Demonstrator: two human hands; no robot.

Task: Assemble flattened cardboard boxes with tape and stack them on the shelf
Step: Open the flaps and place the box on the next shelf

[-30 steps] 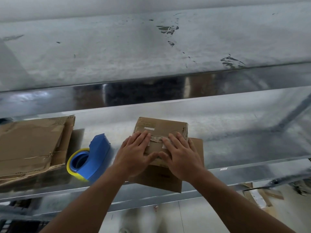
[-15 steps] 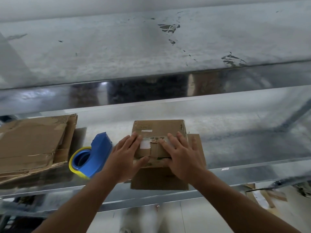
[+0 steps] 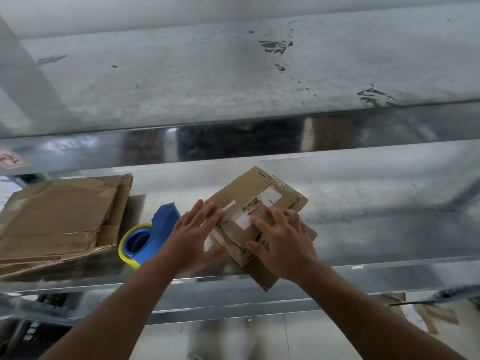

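A small taped cardboard box [image 3: 255,201] sits turned at an angle on the metal shelf [image 3: 363,219], on top of a flat piece of cardboard [image 3: 265,278] that pokes over the shelf's front edge. My left hand [image 3: 191,236] lies with straight fingers against the box's left corner. My right hand [image 3: 281,240] rests flat on the box's near right side, thumb along its lower edge. A blue tape dispenser [image 3: 149,236] with a yellow roll stands just left of my left hand.
A pile of flattened cardboard boxes [image 3: 57,219] lies at the shelf's left end. An upper metal shelf [image 3: 233,74] runs overhead across the view. Below the shelf's front edge, cardboard scraps [image 3: 426,317] lie on the floor at the right.
The box has been rotated clockwise on the shelf, from square-on to diagonal. Both hands moved with it, the left sliding to its left corner.
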